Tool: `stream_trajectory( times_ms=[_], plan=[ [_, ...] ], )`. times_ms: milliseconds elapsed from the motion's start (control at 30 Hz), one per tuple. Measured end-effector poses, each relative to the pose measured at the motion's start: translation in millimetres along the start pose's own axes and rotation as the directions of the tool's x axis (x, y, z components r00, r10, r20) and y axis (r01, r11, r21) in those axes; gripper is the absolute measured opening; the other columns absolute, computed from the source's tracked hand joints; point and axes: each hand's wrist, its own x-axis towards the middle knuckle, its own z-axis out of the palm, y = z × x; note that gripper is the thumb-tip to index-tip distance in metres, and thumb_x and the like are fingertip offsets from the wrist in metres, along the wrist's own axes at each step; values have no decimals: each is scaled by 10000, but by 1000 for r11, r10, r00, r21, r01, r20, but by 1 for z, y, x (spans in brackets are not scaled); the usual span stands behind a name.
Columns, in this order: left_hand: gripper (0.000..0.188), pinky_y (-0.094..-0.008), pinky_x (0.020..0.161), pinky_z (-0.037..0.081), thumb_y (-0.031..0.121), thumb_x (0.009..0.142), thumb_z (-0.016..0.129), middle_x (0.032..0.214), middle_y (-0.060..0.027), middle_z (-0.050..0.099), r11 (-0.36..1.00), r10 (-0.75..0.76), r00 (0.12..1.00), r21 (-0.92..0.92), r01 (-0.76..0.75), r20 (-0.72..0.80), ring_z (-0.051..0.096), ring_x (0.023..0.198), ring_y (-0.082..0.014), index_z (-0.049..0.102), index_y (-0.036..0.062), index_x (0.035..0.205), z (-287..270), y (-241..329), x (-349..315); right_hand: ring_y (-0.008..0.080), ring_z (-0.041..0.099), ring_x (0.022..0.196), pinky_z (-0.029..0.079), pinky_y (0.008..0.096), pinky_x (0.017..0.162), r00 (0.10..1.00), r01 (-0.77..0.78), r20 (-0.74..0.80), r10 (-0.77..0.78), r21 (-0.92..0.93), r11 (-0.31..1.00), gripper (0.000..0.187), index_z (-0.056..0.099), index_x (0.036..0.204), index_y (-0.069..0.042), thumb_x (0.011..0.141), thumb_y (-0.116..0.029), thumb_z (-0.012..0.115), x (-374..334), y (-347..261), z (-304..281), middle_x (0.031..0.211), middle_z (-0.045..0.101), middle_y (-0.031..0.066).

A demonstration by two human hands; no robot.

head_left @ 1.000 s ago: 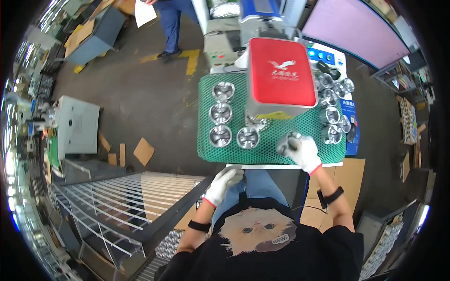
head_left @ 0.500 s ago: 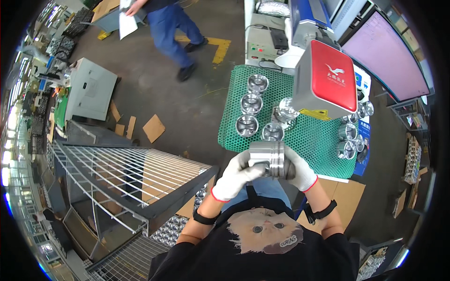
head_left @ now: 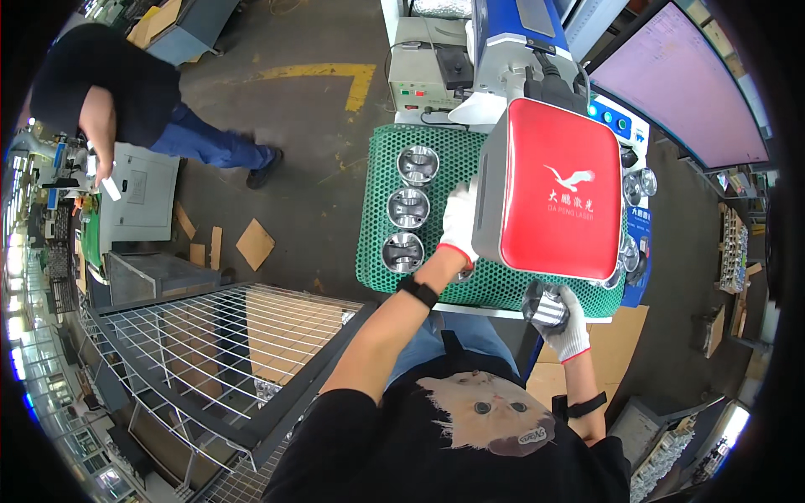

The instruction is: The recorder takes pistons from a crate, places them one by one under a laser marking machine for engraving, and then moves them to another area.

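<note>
Reaching forward with the gloved left hand (head_left: 459,220) now, beside the red-topped box (head_left: 562,193), instead of cupping metal with both hands like half a second ago. Gripping a metal piston (head_left: 549,310) in the gloved right hand (head_left: 572,331), off to the right by the front edge of the green mat (head_left: 495,289) on the bench (head_left: 597,319). Not getting any read on the left grip (hiding partly behind the box, annoyingly). Possibly risking a drop over that front edge, holding smooth-looking metal one-handed in fabric. Maybe also risking a knuckle bump, working that close to the box. Passing the left forearm (head_left: 369,339) near the row of three pistons (head_left: 407,208) too, so possibly tipping the nearest one with a careless pull back. Half covering another piston (head_left: 464,275) with that forearm, so perhaps clipping it unseen.
</note>
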Motion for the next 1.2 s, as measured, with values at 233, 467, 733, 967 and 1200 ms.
stream_trajectory(
  times_ms=[233, 467, 733, 967, 1200],
  plan=[
    [633, -319, 810, 533, 220, 757, 756, 1062, -153, 603, 960, -136, 928, -276, 38, -346, 640, 928, -253, 482, -25, 1273, -69, 19, -29, 210, 462, 1267, 376, 372, 1075, 831, 552, 288, -476, -528, 646, 480, 443, 1382, -77, 955, -235, 593, 72, -3, 31, 1387, 481, 67],
    [658, -332, 928, 469, 146, 773, 758, 1124, -97, 568, 613, -573, 778, -765, 196, -259, 562, 1059, -184, 454, -8, 1335, -120, -11, -196, 281, 550, 1124, 460, 409, 960, 688, 723, 662, -298, -663, 194, 695, 445, 1347, -35, 800, -341, 745, 149, 26, 142, 1234, 543, 146],
    [567, -390, 852, 556, 36, 763, 686, 1133, -136, 592, 127, -848, 530, -968, 217, 7, 648, 1007, -275, 476, 40, 1289, -84, -53, -339, 332, 582, 967, 494, 442, 838, 669, 681, 640, -379, -732, -35, 655, 564, 1184, -40, 677, -396, 777, 86, 41, 200, 1055, 574, 199],
    [574, -395, 862, 560, 19, 763, 686, 1118, -132, 592, 63, -838, 542, -973, 221, 69, 657, 993, -280, 467, 39, 1292, -88, -42, -357, 360, 539, 1119, 425, 480, 979, 608, 444, 715, -344, -666, -599, 692, 424, 1333, -80, 802, -446, 674, 97, 33, 191, 1229, 536, 219],
    [581, -412, 879, 554, 29, 770, 659, 1129, -157, 591, 72, -861, 503, -959, 275, 79, 648, 1017, -300, 443, 30, 1309, -94, -30, -383, 359, 544, 1066, 434, 443, 940, 368, 515, 914, -169, -352, -782, 455, 583, 1143, -56, 813, -359, 660, 115, 36, 199, 1159, 550, 197]
  ],
)
